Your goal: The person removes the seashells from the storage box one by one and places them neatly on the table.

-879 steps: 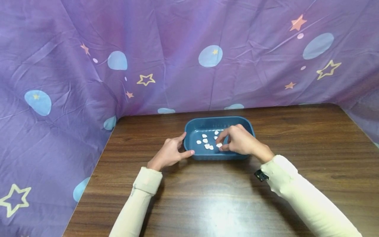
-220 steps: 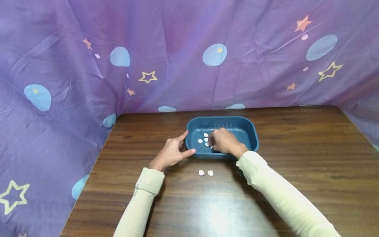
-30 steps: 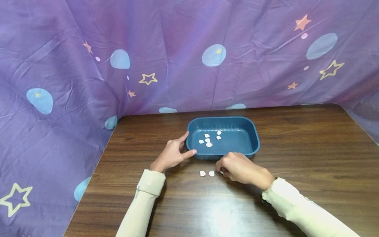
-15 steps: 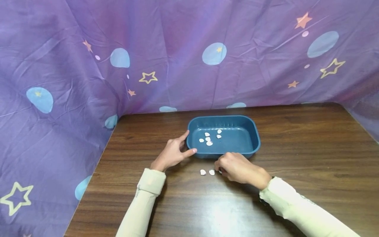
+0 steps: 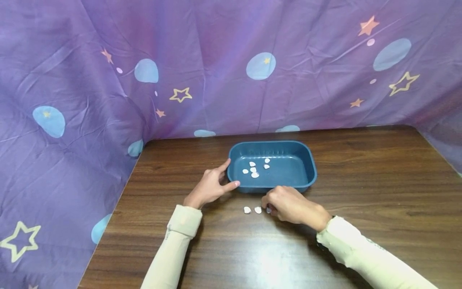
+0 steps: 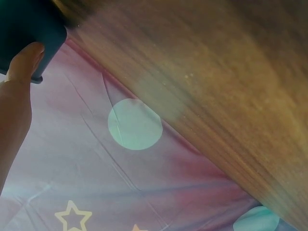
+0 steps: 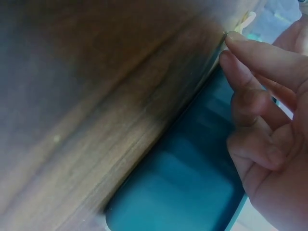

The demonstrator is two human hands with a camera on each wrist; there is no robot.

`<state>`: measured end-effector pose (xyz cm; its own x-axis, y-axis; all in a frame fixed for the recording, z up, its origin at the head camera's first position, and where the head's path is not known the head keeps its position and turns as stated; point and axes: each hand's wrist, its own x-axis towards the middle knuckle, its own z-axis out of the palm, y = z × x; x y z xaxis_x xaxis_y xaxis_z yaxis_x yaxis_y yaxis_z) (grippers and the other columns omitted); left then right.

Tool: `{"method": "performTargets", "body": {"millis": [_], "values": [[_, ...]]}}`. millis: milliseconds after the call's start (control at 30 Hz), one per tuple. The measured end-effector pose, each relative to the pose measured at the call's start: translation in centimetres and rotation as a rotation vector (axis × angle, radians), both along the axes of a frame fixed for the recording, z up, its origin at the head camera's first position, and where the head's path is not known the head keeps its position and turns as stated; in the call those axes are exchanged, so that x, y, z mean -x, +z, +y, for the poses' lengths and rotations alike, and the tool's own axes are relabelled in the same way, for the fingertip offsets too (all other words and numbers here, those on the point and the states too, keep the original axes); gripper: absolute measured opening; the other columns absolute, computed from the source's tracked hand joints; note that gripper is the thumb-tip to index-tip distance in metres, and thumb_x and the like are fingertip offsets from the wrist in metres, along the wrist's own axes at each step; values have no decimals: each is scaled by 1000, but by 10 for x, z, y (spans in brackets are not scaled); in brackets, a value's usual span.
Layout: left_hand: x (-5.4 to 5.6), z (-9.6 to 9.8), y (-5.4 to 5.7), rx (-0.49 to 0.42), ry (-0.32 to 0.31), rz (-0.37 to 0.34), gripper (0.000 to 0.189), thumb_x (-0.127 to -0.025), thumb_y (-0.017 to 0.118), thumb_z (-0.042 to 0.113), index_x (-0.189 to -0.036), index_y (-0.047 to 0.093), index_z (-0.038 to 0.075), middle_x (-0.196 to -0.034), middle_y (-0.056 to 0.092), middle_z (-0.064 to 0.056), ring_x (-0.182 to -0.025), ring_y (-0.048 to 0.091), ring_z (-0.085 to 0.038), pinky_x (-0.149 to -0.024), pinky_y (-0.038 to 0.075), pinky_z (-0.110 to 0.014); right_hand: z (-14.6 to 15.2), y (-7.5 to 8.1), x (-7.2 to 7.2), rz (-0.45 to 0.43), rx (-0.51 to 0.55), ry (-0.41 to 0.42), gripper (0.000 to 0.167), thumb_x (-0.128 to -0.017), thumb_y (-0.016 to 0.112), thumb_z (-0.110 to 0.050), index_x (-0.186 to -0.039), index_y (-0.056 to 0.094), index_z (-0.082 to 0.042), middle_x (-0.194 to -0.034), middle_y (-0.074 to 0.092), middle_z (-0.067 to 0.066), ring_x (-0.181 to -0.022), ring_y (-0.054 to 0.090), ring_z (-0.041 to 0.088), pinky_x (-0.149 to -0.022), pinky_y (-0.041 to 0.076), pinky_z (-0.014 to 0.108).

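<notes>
A blue plastic tray (image 5: 288, 170) stands on the table, holding several small, flat white pebble-like pieces (image 5: 254, 175). My left hand (image 5: 209, 185) touches the tray's left end, thumb on the front wall near the corner and fingers stretched along the side. In the left wrist view its thumb (image 6: 29, 62) lies against the tray wall. In front of the tray, my right hand (image 5: 290, 204) pinches another white piece (image 5: 268, 210) at the tabletop, mostly hidden by the fingers. To its left lie two white pieces, the nearer one (image 5: 258, 210) and the farther one (image 5: 247, 210), in a row.
The brown wooden table (image 5: 180, 160) extends to both sides of the tray and toward me. A purple cloth (image 5: 216, 60) with stars and blue ovals hangs behind the table and along its left side.
Earlier, the right hand reached inside the tray; now it is in front, beside the two white pieces. Over the last second it has hardly moved. The left hand has stayed at the tray.
</notes>
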<state>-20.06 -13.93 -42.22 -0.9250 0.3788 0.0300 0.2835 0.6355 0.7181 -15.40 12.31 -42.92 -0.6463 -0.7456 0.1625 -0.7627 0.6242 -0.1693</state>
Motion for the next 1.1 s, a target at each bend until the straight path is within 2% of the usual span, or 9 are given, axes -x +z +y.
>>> {"method": "performTargets", "body": {"millis": [267, 533, 900, 1100], "values": [[-1, 1, 1, 11, 0, 0, 89, -89, 77, 36, -157, 29, 4, -152, 45, -20, -133, 57, -25, -116, 42, -34, 3, 4, 1, -12, 46, 5, 26, -66, 81, 1, -77, 72, -21, -61, 60, -14, -57, 49, -3, -51, 47, 21], [0, 0, -1, 14, 3, -1, 89, -88, 77, 36, -157, 30, 5, -150, 46, -20, -132, 57, -25, -116, 42, -34, 7, 12, 1, -42, 85, 3, 26, -67, 83, -2, -84, 76, -20, -64, 63, -16, -63, 56, -2, -58, 54, 24], [-2, 0, 0, 5, 3, -1, 88, -89, 77, 36, -157, 30, 3, -151, 45, -22, -132, 57, -27, -115, 43, -37, 10, 22, 6, -110, 125, 20, 18, -73, 86, -13, -84, 75, -22, -66, 61, -19, -64, 54, -4, -61, 51, 22], [-2, 0, 1, 7, 4, 2, 89, -88, 77, 35, -157, 30, 4, -148, 47, -23, -132, 58, -29, -115, 43, -37, 13, 30, 13, -165, 196, 26, 15, -76, 84, -11, -88, 76, -15, -68, 65, -17, -59, 49, -8, -59, 49, 18]]}}
